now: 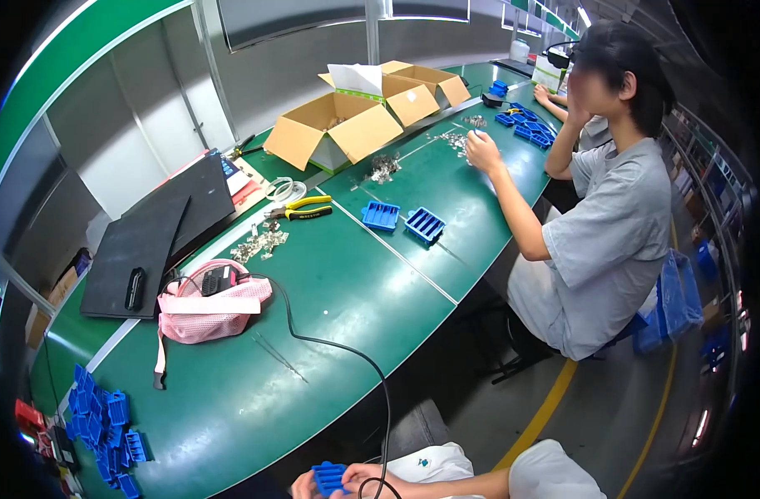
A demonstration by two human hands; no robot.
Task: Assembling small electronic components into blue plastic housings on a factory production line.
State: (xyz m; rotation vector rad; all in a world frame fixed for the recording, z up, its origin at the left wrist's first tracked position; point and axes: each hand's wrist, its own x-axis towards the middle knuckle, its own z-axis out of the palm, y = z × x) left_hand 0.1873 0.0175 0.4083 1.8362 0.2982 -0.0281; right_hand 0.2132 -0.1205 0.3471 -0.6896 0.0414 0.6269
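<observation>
At the lower edge, close to my body, is a blue slotted plastic holder [328,476]. My left hand [302,486] grips its left side, and my right hand [364,475] closes on its right side. The lower parts of both hands are cut off by the picture's rim. A black cable [387,416] hangs down past my right hand. On the green table, a pair of tweezers [282,359] lies beyond my hands. A heap of similar blue holders [101,424] is at the left end.
A pink pouch [209,312] with the cable lies near black folders [147,237]. Yellow-handled pliers [301,208] and small metal parts [260,243] are behind it. Two blue holders [381,215] stand mid-table, below open cardboard boxes [334,129]. A co-worker [613,216] sits at right.
</observation>
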